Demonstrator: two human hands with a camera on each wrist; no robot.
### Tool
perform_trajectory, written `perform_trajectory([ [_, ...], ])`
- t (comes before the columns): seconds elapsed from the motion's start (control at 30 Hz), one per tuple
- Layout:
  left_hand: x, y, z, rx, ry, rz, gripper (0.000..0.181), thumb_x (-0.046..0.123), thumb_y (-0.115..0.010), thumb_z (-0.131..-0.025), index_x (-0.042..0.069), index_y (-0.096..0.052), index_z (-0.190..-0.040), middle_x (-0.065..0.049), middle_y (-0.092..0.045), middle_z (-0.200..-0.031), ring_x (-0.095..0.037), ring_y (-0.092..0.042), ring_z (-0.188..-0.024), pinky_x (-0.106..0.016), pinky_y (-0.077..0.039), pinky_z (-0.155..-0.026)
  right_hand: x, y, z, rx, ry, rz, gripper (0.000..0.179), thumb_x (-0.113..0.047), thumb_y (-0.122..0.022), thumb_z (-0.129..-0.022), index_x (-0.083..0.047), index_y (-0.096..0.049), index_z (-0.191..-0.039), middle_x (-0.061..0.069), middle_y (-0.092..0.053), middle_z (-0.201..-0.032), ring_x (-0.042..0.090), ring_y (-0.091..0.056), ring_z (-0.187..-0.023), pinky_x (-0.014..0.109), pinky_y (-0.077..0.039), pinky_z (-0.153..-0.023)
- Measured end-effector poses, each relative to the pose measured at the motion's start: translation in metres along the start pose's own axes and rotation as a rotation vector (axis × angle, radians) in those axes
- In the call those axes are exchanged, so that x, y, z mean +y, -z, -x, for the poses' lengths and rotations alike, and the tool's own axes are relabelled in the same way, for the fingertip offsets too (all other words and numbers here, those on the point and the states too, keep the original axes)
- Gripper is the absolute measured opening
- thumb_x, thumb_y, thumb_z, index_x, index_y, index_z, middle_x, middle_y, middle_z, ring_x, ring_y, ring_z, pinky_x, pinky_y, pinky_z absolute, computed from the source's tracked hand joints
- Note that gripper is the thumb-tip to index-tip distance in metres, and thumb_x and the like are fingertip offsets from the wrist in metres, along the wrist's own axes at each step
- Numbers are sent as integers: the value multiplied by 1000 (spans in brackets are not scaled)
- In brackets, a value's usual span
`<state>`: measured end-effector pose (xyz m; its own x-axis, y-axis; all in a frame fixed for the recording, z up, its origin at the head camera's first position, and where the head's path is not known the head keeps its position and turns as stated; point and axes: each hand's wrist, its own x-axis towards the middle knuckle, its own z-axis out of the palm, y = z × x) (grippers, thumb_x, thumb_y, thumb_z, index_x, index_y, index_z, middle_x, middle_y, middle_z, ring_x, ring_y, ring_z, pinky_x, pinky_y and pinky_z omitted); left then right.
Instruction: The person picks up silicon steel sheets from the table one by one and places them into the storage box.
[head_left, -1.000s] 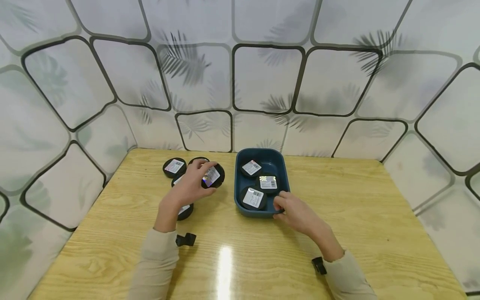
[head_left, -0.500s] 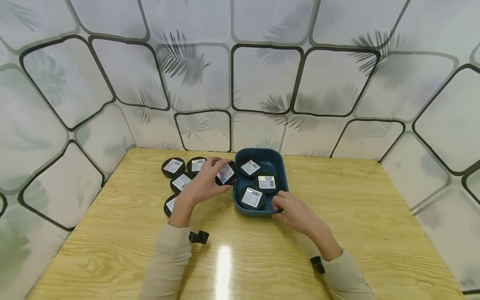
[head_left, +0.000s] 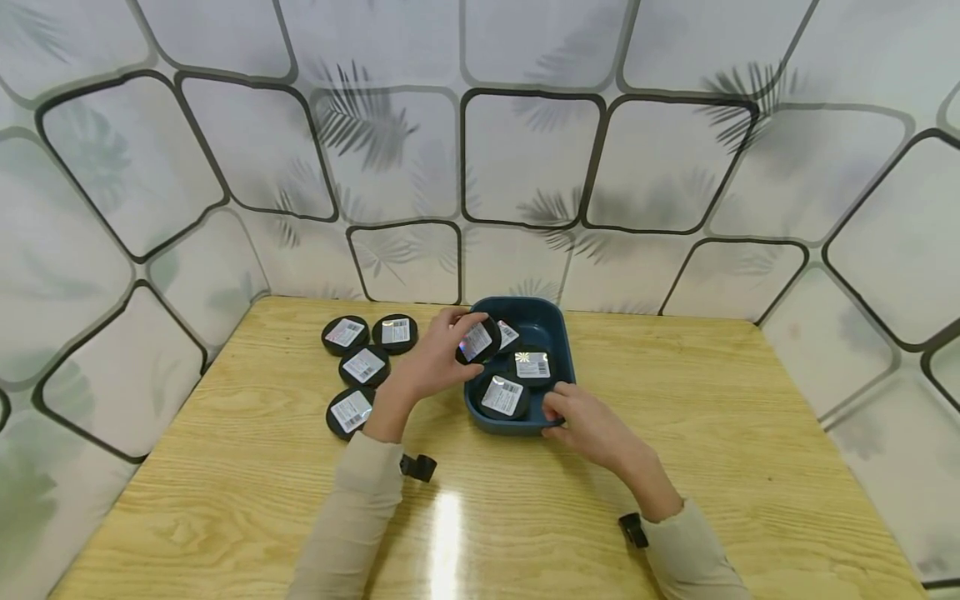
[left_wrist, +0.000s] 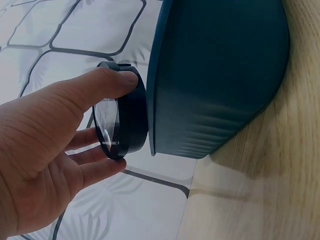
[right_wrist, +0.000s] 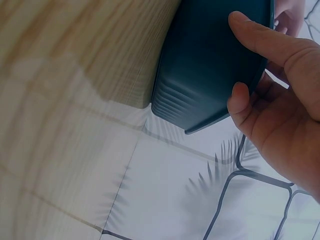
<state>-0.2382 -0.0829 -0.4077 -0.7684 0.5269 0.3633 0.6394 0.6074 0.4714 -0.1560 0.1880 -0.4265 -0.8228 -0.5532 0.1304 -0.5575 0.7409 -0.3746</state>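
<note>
My left hand (head_left: 435, 358) pinches a flat round black case (head_left: 477, 340) with a white barcode label, thumb on one side and fingers on the other. The case is tilted at the left rim of a dark blue plastic bin (head_left: 558, 333). In the left wrist view, the held case (left_wrist: 131, 117) is just above that rim. My right hand (head_left: 596, 429) grips the bin's near right corner; the right wrist view shows its thumb on the outer wall (right_wrist: 200, 65). Inside the bin lie labelled cases, including one near the front (head_left: 502, 396) and one in the middle (head_left: 532, 365); another behind is partly covered.
Left of the bin, several similar black cases lie label up on the wooden table (head_left: 675, 367), among them one at the back left (head_left: 346, 333) and one nearer the front (head_left: 350, 412). A patterned curtain (head_left: 532, 158) stands behind the table.
My left hand has carried the black case rightward from the group on the table to the bin's left rim. My right hand has kept its grip on the bin.
</note>
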Motion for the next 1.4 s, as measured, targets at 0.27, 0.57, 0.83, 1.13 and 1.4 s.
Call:
perform_trajectory([
  [0.27, 3, -7, -9, -13, -5, 6, 73, 16, -80, -83, 11, -44, -145, -28, -35, -145, -44, -39, -130, -54, -43, -101, 1, 0, 0, 19, 33, 6, 32, -11, -84, -78, -15, -52, -78, -6, -43, -80, 9, -42, -73, 25, -40, -64],
  [0.57, -4, -20, -19, -14, -13, 7, 72, 15, -80, -83, 10, -44, -145, -27, -33, -147, -44, -35, -134, -54, -38, -106, 1, -1, 0, 15, 21, 2, 31, -11, -84, -79, -16, -53, -79, -6, -43, -80, 9, -42, -73, 24, -40, -63],
  [0.83, -9, -31, -29, -38, 7, -36, 70, 15, -78, -87, 14, -42, -147, -25, -28, -152, -40, -31, -139, -50, -40, -107, 2, 0, 1, 15, 31, -15, 33, -10, -83, -78, -16, -51, -78, -7, -42, -79, 8, -40, -72, 23, -39, -63],
  [1.13, -11, -37, -40, -55, 50, -86, 71, 16, -78, -86, 15, -42, -148, -25, -29, -152, -40, -33, -139, -49, -46, -100, 2, 0, 1, 24, 43, 2, 34, -10, -84, -77, -16, -50, -77, -7, -41, -79, 7, -39, -72, 23, -38, -63],
  [1.4, -12, -45, -53, -128, 103, -152, 69, 16, -76, -88, 17, -42, -148, -21, -30, -153, -39, -36, -138, -48, -43, -103, 3, -1, 1, 49, 64, 16, 36, -8, -85, -75, -16, -50, -76, -7, -41, -78, 8, -39, -71, 24, -39, -63],
])
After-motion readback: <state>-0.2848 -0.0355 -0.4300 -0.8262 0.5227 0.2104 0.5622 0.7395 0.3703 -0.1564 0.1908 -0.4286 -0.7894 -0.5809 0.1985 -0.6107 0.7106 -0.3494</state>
